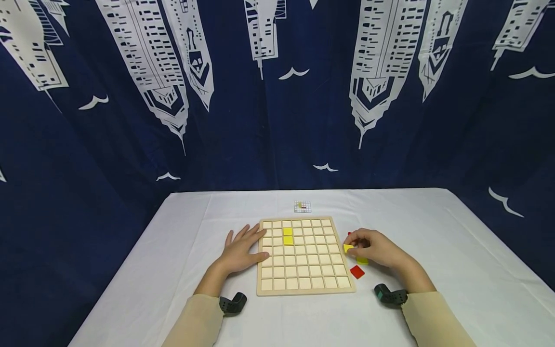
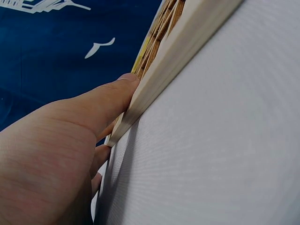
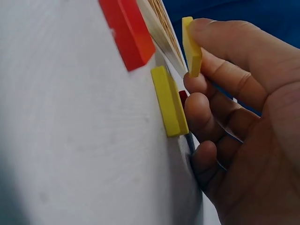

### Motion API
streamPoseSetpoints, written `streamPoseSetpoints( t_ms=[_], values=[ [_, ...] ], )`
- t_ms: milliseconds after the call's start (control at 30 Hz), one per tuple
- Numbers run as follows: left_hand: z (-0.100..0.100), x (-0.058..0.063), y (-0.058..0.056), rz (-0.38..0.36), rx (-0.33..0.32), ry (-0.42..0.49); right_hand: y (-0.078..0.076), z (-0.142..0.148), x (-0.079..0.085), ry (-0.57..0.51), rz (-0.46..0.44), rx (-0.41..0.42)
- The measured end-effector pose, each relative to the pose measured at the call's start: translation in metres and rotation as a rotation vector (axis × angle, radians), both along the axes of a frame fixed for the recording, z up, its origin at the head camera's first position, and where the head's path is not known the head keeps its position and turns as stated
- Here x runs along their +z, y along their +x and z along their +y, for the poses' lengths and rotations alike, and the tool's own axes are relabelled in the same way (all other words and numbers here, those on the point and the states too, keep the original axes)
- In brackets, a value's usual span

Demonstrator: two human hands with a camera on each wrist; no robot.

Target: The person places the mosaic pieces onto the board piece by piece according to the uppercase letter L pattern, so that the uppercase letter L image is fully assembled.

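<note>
A wooden grid board (image 1: 303,292) lies on the white table, with two yellow tiles (image 1: 288,235) in its upper cells, one above the other. My left hand (image 1: 241,252) rests at the board's left edge, fingers extended and the thumb touching the frame. Right of the board, my right hand (image 1: 376,246) pinches a yellow square tile (image 3: 191,47) between thumb and fingers, lifted off the cloth. Beneath that hand lies another yellow tile (image 3: 168,101). A red tile (image 1: 357,272) sits nearer me, and a further red one (image 3: 183,96) is mostly hidden behind the fingers.
A small card with a coloured grid pattern (image 1: 302,206) lies beyond the board's far edge. White cloth covers the table (image 1: 208,207). Behind it hangs a dark blue curtain (image 1: 269,159) with white building prints. Each wrist wears a black device (image 1: 233,303).
</note>
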State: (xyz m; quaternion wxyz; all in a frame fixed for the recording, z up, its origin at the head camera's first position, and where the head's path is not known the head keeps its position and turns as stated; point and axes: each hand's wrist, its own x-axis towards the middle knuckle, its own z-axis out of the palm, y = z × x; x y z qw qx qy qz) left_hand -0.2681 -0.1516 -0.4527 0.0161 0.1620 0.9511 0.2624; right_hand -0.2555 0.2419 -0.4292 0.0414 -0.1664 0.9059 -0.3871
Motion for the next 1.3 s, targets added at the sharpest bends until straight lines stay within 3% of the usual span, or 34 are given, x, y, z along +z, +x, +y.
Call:
streamPoseSetpoints(
  t_ms=[633,1300],
  values=[
    [0.0,0.002,0.001,-0.005,-0.001,0.001,0.001,-0.011,0.005,-0.02,0.005,0.051],
    [-0.001,0.001,0.0,0.002,-0.004,-0.012,0.001,-0.043,0.013,-0.004,0.106,0.102]
  ],
)
